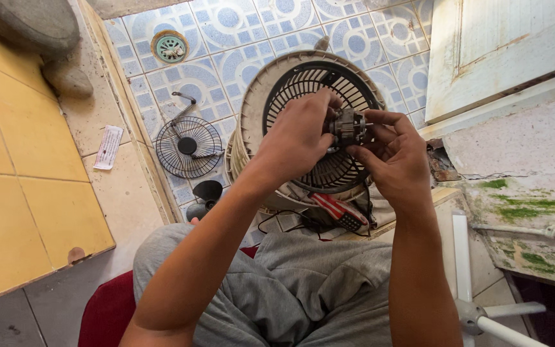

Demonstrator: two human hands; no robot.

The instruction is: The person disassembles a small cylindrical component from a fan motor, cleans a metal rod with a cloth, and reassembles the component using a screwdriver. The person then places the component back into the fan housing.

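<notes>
Grey-trousered knees (303, 289) sit below a round cream fan housing (252, 109) with its black grille (303, 83), over which the left hand (293, 138) and right hand (393, 157) both close fingers around a small fan motor (348, 126).

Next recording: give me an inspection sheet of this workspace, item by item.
Surface: patterned blue tile floor with a round drain.
Job's things: small fan motor, held over the round fan housing.
Clutter: wire fan guard, dark fan blade, paper slip.
Grippers: left hand and right hand both grip the motor.
Cables: black wire under the housing.
Surroundings: worn white door, mossy concrete ledge.
</notes>
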